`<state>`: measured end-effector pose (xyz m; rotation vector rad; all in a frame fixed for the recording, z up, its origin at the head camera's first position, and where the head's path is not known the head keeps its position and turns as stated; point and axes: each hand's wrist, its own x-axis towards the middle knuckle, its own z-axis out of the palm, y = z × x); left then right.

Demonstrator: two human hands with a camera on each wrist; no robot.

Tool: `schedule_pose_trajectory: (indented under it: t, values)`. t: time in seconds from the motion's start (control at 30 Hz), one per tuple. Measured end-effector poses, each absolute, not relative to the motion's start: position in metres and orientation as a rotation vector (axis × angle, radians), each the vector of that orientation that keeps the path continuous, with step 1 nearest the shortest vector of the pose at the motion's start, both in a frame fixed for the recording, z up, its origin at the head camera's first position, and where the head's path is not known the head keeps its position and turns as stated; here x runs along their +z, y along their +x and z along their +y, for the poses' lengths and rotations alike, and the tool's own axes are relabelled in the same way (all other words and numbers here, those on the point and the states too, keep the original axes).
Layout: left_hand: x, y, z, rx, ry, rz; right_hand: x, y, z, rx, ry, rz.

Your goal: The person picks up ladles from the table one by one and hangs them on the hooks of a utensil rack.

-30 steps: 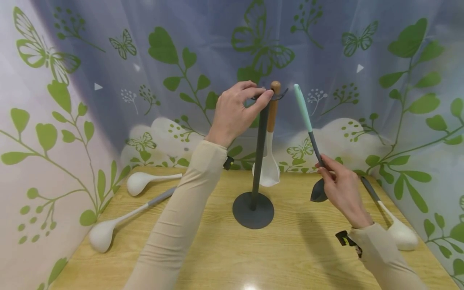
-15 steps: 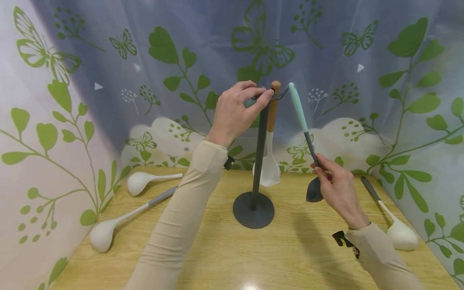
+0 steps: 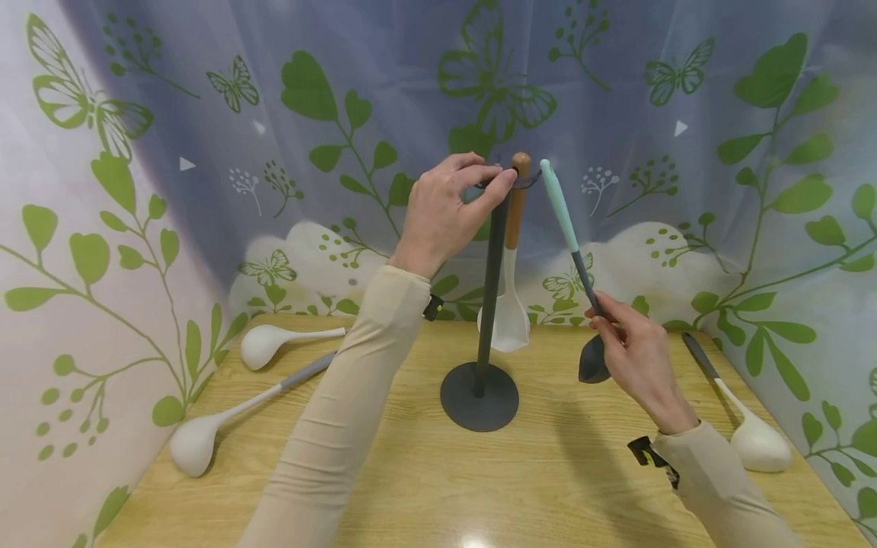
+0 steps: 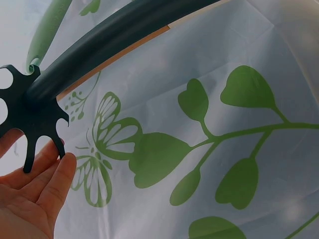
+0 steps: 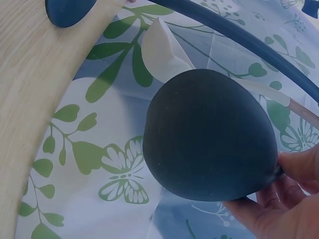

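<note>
My left hand (image 3: pixel 444 209) grips the top of a dark utensil stand (image 3: pixel 489 289), thumb and fingers at its hooked disc. In the left wrist view the fingers lie against the prongs of that disc (image 4: pixel 42 117). Low on its stem, my right hand (image 3: pixel 640 354) pinches a ladle (image 3: pixel 559 205) with a mint handle and dark grey bowl. The ladle stands tilted, its handle end right at a hook on the stand's right side. Its rounded bowl (image 5: pixel 209 134) fills the middle of the right wrist view. A white utensil with a brown handle (image 3: pixel 515 221) hangs behind the pole.
On the wooden table (image 3: pixel 411 487), a small white ladle (image 3: pixel 263 346) and a larger grey-handled ladle (image 3: pixel 195 445) lie at left. Another white ladle (image 3: pixel 760 445) with a dark handle lies at right. A leaf-patterned curtain (image 3: pixel 384 68) encloses the back and sides.
My right hand has moved a little left, bringing the ladle's handle end from beside the stand to its right hook. My left hand has stayed on the stand's top.
</note>
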<state>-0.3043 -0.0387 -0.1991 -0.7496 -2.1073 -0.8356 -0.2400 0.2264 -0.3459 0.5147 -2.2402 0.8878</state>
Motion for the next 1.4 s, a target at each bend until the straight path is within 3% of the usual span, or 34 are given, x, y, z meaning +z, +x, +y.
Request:
schedule_pose_trajectory:
  t: [1.4]
  values:
    - [-0.2006,-0.3049,-0.0372,-0.861,-0.747,-2.107,-0.3503,-0.2435,0.2253,0.963,0.485,-2.286]
